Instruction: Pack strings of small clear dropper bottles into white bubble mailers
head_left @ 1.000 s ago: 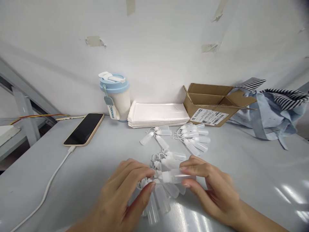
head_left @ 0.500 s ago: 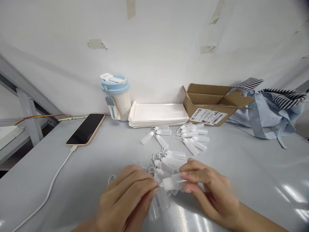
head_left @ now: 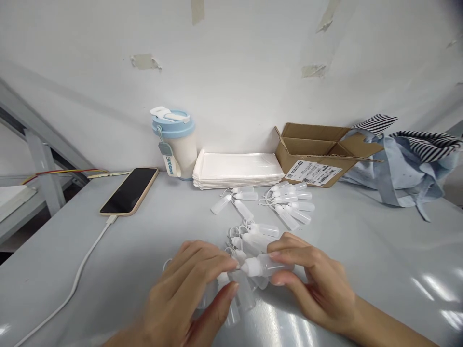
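My right hand (head_left: 318, 284) pinches a small translucent squeeze bottle (head_left: 266, 265) by its body, thumb below and fingers above. The bottle lies nearly level, its white cap and pointed nozzle facing left. At the nozzle, my left hand (head_left: 191, 284) has its index fingertip close to or touching the tip, its thumb apart and lower; I see nothing gripped between them. Beneath both hands is a loose pile of similar bottles (head_left: 244, 291) with thin looped cap straps, partly covered by the hands. Behind it lie a small cluster of bottles (head_left: 243, 210) and a larger cluster (head_left: 302, 206).
Along the wall stand a cream tumbler (head_left: 185, 154) with a blue lid, a stack of white envelopes (head_left: 238, 167), an open cardboard box (head_left: 313, 166) and a light-blue cloth bag (head_left: 401, 166). To the left, a phone (head_left: 128, 192) lies with its white cable (head_left: 81, 270) running toward me.
My left thumb has come away from the index finger, opening a gap below the nozzle. The bottle in my right hand has shifted slightly upward.
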`<state>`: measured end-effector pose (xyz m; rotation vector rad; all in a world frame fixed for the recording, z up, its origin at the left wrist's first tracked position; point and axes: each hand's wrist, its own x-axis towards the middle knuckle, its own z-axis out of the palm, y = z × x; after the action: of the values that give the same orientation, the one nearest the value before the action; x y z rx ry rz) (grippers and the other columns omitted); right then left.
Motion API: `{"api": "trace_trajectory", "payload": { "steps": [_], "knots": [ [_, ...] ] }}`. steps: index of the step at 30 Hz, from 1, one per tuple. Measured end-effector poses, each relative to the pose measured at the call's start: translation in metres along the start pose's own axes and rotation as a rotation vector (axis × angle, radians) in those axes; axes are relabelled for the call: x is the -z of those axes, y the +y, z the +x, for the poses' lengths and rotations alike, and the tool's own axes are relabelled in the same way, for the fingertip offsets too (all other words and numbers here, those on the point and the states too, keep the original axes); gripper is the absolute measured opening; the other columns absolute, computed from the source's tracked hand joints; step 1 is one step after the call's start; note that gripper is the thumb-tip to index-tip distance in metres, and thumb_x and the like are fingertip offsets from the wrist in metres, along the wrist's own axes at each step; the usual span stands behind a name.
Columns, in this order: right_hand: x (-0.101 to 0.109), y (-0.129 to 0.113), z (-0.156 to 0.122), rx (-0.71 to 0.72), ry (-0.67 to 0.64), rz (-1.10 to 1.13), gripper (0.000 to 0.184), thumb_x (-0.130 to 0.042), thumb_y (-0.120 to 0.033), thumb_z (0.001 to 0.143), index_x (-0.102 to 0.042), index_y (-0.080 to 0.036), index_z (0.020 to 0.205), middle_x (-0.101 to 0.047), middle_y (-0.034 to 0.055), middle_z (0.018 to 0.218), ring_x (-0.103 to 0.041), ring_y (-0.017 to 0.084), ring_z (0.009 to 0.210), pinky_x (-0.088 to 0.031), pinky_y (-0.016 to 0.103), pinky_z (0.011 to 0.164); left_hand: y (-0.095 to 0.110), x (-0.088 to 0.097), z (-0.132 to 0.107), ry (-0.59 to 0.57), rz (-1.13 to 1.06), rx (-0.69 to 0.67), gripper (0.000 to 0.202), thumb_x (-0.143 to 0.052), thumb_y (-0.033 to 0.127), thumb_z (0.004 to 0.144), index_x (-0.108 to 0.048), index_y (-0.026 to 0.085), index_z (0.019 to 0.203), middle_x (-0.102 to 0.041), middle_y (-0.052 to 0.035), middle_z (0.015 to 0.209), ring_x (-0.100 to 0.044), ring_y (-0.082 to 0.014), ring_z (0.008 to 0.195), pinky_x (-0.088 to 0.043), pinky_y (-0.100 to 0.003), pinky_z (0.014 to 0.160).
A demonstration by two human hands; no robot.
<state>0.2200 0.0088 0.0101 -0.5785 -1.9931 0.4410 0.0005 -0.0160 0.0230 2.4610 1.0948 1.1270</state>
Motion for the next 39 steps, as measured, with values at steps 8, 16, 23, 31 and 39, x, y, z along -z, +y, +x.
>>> {"api": "trace_trajectory", "payload": {
  "steps": [8,16,23,31,39],
  "knots": [
    [0.001,-0.001,0.0,0.029,-0.015,-0.037,0.017,-0.051,-0.013,0.09,-0.052,-0.016,0.107,-0.059,0.0044,0.073,-0.056,0.016,0.064,-0.049,0.03,0.051,-0.003,0.005,-0.004,-0.029,-0.049,-0.009,0.025,-0.053,0.0,0.083,-0.056,0.017,0.101,-0.064,-0.004,0.089,-0.06,-0.0159,0.084,-0.053,-0.027,0.072],
    [0.001,-0.004,0.0,0.04,-0.03,-0.051,0.017,-0.052,-0.005,0.086,-0.052,-0.014,0.101,-0.057,0.0039,0.072,-0.055,0.015,0.064,-0.047,0.028,0.051,-0.002,0.0,-0.004,-0.01,-0.093,-0.008,0.027,-0.053,-0.003,0.081,-0.056,0.016,0.1,-0.063,-0.0046,0.089,-0.058,-0.0163,0.083,-0.052,-0.029,0.073],
    [0.0,-0.004,-0.001,0.03,-0.05,-0.051,0.019,-0.053,-0.003,0.085,-0.052,-0.014,0.1,-0.057,0.0046,0.073,-0.055,0.016,0.064,-0.047,0.028,0.051,-0.004,-0.003,-0.003,-0.007,-0.123,-0.015,0.025,-0.054,-0.002,0.081,-0.057,0.018,0.095,-0.064,-0.0042,0.083,-0.059,-0.0169,0.075,-0.051,-0.031,0.067],
    [-0.001,-0.005,-0.001,0.018,-0.064,-0.051,0.016,-0.053,-0.007,0.086,-0.052,-0.016,0.1,-0.061,0.0049,0.076,-0.053,0.014,0.061,-0.046,0.027,0.05,-0.004,-0.004,-0.001,-0.012,-0.123,-0.021,0.024,-0.052,-0.001,0.081,-0.055,0.019,0.095,-0.066,-0.0031,0.085,-0.062,-0.0168,0.076,-0.052,-0.03,0.069],
    [0.0,-0.003,0.0,0.061,-0.048,-0.085,0.017,-0.057,-0.009,0.085,-0.054,-0.014,0.101,-0.064,0.0082,0.079,-0.053,0.015,0.063,-0.048,0.029,0.053,-0.004,-0.008,0.002,0.006,-0.149,-0.002,0.019,-0.055,0.002,0.081,-0.057,0.018,0.091,-0.065,-0.0017,0.08,-0.061,-0.0162,0.076,-0.051,-0.03,0.068]
  ]
}}
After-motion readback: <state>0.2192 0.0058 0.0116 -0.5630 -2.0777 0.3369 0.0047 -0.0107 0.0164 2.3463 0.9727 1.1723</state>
